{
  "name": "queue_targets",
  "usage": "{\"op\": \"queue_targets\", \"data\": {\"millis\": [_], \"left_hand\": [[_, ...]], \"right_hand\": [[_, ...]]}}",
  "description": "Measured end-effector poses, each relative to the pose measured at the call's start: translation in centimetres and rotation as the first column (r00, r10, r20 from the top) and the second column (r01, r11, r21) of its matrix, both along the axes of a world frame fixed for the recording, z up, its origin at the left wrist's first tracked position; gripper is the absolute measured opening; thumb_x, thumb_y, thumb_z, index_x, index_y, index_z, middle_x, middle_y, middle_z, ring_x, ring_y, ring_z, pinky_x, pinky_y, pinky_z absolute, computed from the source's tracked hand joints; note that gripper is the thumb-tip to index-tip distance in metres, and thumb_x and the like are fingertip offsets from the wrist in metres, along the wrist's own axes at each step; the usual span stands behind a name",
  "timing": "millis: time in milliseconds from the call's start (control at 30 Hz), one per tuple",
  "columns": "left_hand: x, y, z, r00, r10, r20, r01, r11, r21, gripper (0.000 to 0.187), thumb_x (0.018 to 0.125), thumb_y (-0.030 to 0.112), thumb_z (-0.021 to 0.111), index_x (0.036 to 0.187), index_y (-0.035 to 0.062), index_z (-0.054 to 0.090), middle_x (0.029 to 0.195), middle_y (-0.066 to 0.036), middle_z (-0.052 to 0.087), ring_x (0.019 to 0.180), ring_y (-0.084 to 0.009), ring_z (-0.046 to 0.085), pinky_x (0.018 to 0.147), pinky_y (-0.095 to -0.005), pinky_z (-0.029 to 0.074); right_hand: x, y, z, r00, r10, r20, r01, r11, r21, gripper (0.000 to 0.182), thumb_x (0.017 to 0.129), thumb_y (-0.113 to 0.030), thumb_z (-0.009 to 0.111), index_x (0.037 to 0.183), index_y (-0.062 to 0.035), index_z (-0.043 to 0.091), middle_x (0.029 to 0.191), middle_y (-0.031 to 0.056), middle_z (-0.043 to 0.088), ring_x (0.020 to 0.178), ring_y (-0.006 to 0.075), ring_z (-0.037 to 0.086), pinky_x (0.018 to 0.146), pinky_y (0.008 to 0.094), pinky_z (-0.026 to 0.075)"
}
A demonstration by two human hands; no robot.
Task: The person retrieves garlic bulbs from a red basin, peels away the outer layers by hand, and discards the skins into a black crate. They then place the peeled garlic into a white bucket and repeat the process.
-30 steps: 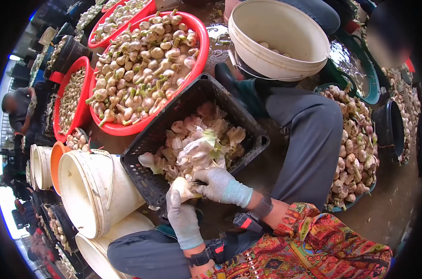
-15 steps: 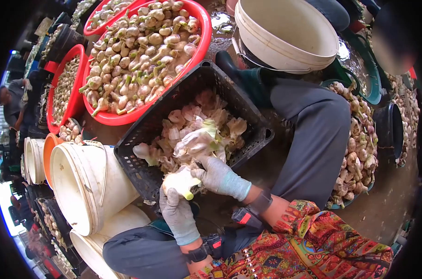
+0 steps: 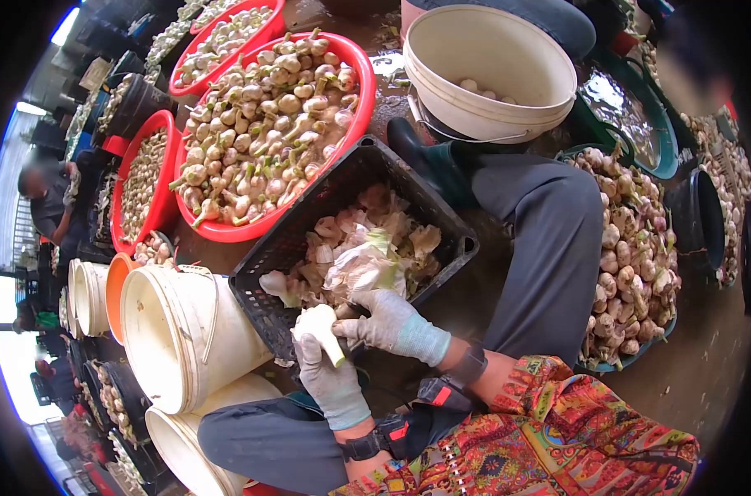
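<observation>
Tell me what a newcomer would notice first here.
Probably the big red tub heaped with garlic, upper left, beyond the black crate of papery skins. Next, the pale bulb in the gloved left hand, by the crate's near side, with the gloved right hand beside it. The brightly patterned garment at the lower right stands out too.

The floor [image 3: 698, 355] is brown and looks damp, with a few pale flecks at the right and a wet white shine near the top. Along the left edge runs a pale, ribbed wall [image 3: 16, 211]; below it in view, two windows or openings, the larger window [image 3: 16, 376] the lower, glare white with blue fringes. The space beside them is dim, its details blurred.
</observation>
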State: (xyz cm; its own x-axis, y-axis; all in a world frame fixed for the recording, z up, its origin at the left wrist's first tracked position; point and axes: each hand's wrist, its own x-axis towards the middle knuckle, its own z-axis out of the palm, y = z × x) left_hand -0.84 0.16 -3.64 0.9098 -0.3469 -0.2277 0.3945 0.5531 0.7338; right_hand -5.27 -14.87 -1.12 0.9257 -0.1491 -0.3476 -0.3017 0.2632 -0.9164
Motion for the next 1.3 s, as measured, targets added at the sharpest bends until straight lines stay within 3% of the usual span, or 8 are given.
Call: {"op": "queue_targets", "data": {"millis": [200,367,567,733,967,1100,1200,1300], "left_hand": [[-0.4,-1.1,-1.1,0.998,-0.015,0.055,0.007,0.989,0.147,0.046,0.091,0.023,0.06,0.127,0.0,0.044,0.125,-0.012,0.051,0.115,-0.0259,0.05,0.101,-0.0378,0.039],[0.1,-2.0,-0.2,0.998,-0.051,-0.026,0.054,0.988,0.147,0.048,0.091,0.023,0.059,0.129,-0.0017,0.042,0.127,-0.013,0.048,0.115,-0.0258,0.051,0.1,-0.0373,0.04],[-0.3,-2.0,-1.2,0.969,-0.226,0.096,0.065,0.615,0.786,0.042,0.089,0.0,0.051,0.13,-0.0068,0.043,0.117,-0.014,0.055,0.11,-0.0182,0.054,0.091,-0.0326,0.047],[-0.6,-0.4,-0.6,0.982,-0.141,-0.125,0.189,0.747,0.638,0.037,0.091,0.003,0.052,0.127,-0.0051,0.048,0.099,-0.012,0.064,0.063,-0.011,0.06,0.054,-0.0258,0.051],[-0.4,1.0,1.0,0.95,-0.188,-0.25,0.211,0.975,0.068,0.041,0.093,0.022,0.056,0.125,-0.0021,0.046,0.093,-0.013,0.064,0.064,-0.0133,0.059,0.055,-0.0275,0.049],[-0.4,1.7,0.3,0.936,-0.267,-0.231,0.235,0.959,-0.156,0.043,0.092,0.029,0.058,0.121,-0.0013,0.049,0.088,-0.008,0.062,0.067,-0.0138,0.056,0.055,-0.0273,0.046],[-1.0,-0.2,0.8,0.991,-0.086,-0.103,0.113,0.949,0.293,0.042,0.092,0.033,0.058,0.116,-0.0009,0.051,0.085,-0.006,0.059,0.066,-0.0126,0.053,0.053,-0.0252,0.043],[-0.2,1.4,-0.8,0.992,-0.098,-0.078,0.114,0.964,0.238,0.043,0.091,0.037,0.058,0.112,-0.0009,0.053,0.084,-0.006,0.057,0.064,-0.012,0.051,0.051,-0.0234,0.041]], "right_hand": [[0.6,0.9,-3.1,0.987,-0.154,0.052,0.163,0.921,-0.353,0.029,0.078,-0.023,0.065,0.088,0.0043,0.06,0.071,0.0199,0.061,0.062,0.0294,0.059,0.061,0.0383,0.047],[1.1,-0.2,-3.0,0.972,-0.229,0.045,0.234,0.949,-0.211,0.025,0.076,-0.019,0.062,0.083,0.0045,0.057,0.07,0.0227,0.059,0.066,0.0352,0.06,0.062,0.0404,0.047],[0.9,1.1,-4.4,0.988,-0.089,0.129,0.155,0.665,-0.73,0.028,0.075,-0.02,0.067,0.09,0.0015,0.056,0.074,0.0214,0.059,0.072,0.0394,0.06,0.065,0.0442,0.049],[2.4,-0.2,-6.5,0.982,-0.184,0.037,0.14,0.591,-0.794,0.027,0.076,-0.023,0.065,0.091,-0.0025,0.057,0.073,0.0191,0.063,0.073,0.036,0.064,0.066,0.0438,0.051],[2.5,-3.1,-8.9,0.87,-0.488,-0.067,0.37,0.737,-0.566,0.03,0.08,-0.023,0.064,0.1,-0.0012,0.06,0.082,0.0194,0.065,0.08,0.0351,0.064,0.074,0.0412,0.051],[0.7,-1.0,-7.0,0.909,-0.334,0.25,0.299,0.94,0.165,0.039,0.09,-0.033,0.06,0.108,0.0008,0.055,0.087,0.0045,0.06,0.076,0.0129,0.056,0.067,0.0289,0.05],[0.8,0.1,-4.0,0.959,-0.145,0.243,0.099,0.976,0.195,0.042,0.087,-0.031,0.065,0.114,0.0007,0.055,0.094,0.0026,0.058,0.084,0.0091,0.054,0.073,0.0224,0.046],[2.7,-0.1,-5.0,0.973,-0.189,0.131,0.194,0.98,-0.031,0.027,0.086,-0.019,0.065,0.104,0.0,0.059,0.085,0.0016,0.059,0.076,0.0073,0.053,0.066,0.0231,0.047]]}}
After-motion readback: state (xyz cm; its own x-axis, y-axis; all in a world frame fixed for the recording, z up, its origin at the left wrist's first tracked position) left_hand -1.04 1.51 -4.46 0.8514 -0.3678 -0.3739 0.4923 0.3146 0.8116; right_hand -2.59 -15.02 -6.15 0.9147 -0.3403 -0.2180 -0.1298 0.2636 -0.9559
